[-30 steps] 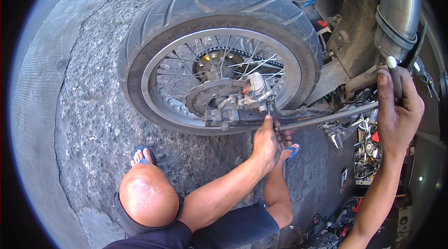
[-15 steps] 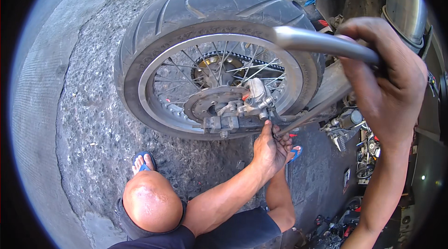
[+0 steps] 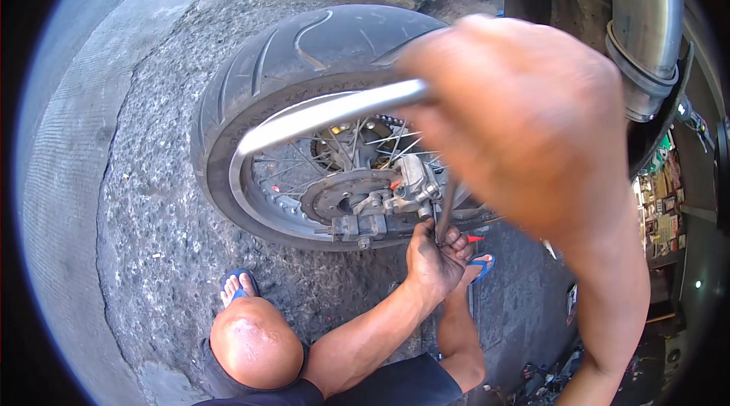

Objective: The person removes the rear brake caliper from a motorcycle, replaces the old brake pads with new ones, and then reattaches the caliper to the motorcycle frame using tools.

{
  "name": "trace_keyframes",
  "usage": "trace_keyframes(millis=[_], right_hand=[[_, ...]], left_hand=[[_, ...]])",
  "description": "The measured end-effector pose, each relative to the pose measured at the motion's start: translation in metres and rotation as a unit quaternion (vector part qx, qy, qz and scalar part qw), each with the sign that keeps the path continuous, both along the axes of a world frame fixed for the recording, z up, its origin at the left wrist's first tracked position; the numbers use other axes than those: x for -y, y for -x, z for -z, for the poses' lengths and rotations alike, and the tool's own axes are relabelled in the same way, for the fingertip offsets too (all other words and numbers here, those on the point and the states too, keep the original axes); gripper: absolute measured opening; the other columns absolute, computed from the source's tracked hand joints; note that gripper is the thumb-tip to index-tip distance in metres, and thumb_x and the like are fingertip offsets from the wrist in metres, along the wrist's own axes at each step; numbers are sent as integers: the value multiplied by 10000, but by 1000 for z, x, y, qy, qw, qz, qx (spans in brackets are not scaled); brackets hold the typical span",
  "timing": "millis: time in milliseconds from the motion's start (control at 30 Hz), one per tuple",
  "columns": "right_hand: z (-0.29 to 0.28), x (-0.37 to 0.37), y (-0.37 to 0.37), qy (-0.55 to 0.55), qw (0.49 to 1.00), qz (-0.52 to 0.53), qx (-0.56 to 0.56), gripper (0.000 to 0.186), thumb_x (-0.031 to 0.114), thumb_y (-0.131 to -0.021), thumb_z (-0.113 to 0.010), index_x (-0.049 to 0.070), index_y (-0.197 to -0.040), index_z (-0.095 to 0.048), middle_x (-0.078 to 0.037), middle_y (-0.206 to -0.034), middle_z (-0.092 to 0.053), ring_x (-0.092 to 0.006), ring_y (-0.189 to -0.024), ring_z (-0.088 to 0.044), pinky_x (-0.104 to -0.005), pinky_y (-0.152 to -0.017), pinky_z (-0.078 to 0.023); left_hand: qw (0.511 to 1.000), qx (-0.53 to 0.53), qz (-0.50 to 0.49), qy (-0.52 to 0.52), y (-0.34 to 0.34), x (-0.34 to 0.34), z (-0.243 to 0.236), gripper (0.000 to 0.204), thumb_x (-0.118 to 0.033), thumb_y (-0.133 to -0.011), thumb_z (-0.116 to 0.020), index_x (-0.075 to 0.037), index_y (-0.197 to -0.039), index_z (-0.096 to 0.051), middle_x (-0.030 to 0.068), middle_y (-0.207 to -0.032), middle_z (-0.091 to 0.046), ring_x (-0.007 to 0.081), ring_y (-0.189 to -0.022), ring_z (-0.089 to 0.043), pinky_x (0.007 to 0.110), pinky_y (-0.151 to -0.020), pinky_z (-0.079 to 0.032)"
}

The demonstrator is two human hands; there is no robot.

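Observation:
A rear motorcycle wheel with a black tyre (image 3: 304, 45) and silver rim fills the middle of view. Beside its hub sit a brake disc (image 3: 333, 199) and a silver brake caliper (image 3: 415, 176). My right hand (image 3: 525, 113), blurred, is closed around the metal bar handle (image 3: 334, 112) of a long-shafted wrench. The bar's free end juts left over the wheel. My left hand (image 3: 435, 263) pinches the lower end of the wrench shaft (image 3: 449, 207), just below the caliper. Its fingertips hide whatever the shaft meets there. My right hand covers part of the spokes and tyre.
A chain and sprocket (image 3: 334, 140) show behind the spokes. A silver exhaust (image 3: 646, 33) stands at the upper right. Rough ground (image 3: 160, 201) lies to the left, and my bare knee (image 3: 255, 341) is close at the front. Shelves with goods (image 3: 660, 204) are at the right.
My right hand has swept left, swinging the bar handle's free end left and down across the wheel. My left hand keeps its pinch at the shaft's lower end. The whole view has shifted slightly.

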State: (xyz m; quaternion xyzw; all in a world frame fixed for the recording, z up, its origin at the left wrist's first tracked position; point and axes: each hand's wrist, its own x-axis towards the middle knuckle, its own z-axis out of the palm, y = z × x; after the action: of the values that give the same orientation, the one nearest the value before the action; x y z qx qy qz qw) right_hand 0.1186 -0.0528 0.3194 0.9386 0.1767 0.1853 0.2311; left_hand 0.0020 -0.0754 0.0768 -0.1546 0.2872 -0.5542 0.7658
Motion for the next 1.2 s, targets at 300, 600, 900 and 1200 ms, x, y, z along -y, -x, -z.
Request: trace_keyframes(millis=[300, 600, 900, 1200], right_hand=[[42, -28, -39, -20, 994, -91, -58, 95, 197, -747, -703, 181, -656, -724, -1, -661, -694, -144, -694, -697, -315, -609, -449], [70, -50, -44, 24, 986, -115, -122, 131, 223, -838, -676, 197, -751, -770, 41, -699, -696, -147, -738, -658, -333, -693, -390], [68, -52, -42, 32, 987, -109, -113, 113, 225, -817, -679, 190, -742, -756, 43, -695, -683, -143, -724, -650, -327, -671, -394], [33, -32, -11, -75, 988, -127, -45, 123, 231, -702, -675, 153, -608, -692, 33, -508, -584, -140, -480, -579, -329, -488, -423]], left_hand=[[999, 6, -24, 33, 6, 4, 6, 568, -455, -965, -636, -50, -1353, -549, 112, -1297, -644, 286, -1201, -619, 487, -998, -542], [999, 10, -13, 30, -7, 10, 7, 566, -433, -975, -615, -34, -1369, -538, 139, -1283, -648, 297, -1192, -629, 470, -980, -537], [1000, 22, 14, 9, -4, 19, 11, 557, -428, -978, -605, -22, -1355, -549, 157, -1266, -656, 309, -1179, -635, 471, -973, -536], [996, 75, 39, -24, 8, 33, 20, 549, -424, -981, -594, -11, -1341, -560, 175, -1248, -664, 321, -1166, -642, 472, -965, -535]])
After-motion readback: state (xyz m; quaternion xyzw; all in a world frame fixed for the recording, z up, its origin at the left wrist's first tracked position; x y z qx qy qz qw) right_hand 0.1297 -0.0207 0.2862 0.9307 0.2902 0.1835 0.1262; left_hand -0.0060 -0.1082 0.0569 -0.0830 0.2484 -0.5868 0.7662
